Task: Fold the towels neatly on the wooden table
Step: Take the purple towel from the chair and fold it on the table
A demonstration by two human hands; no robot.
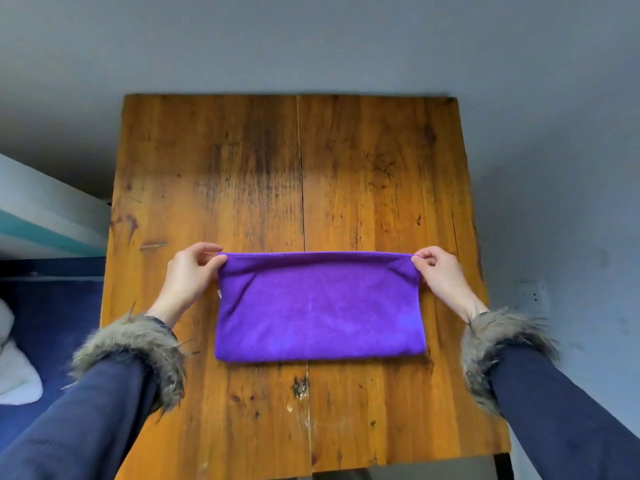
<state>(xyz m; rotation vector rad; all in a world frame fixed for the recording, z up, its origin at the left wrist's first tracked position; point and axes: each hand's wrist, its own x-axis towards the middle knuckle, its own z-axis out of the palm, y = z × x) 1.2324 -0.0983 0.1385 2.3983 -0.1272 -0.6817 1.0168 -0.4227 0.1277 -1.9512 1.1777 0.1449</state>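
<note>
A purple towel [318, 306] lies folded over on the wooden table [294, 168], its fold at the near edge. My left hand [190, 275] pinches the towel's far left corner between thumb and fingers. My right hand [440, 275] pinches the far right corner the same way. The far edge is stretched straight between the two hands and looks slightly raised off the wood. Both arms wear dark blue sleeves with fur cuffs.
The table stands against a grey wall [311, 46]. A bed with a blue cover [52, 323] and white bedding [14, 368] lies to the left. A wall socket [535, 296] is on the right. Bare wood stretches beyond the towel.
</note>
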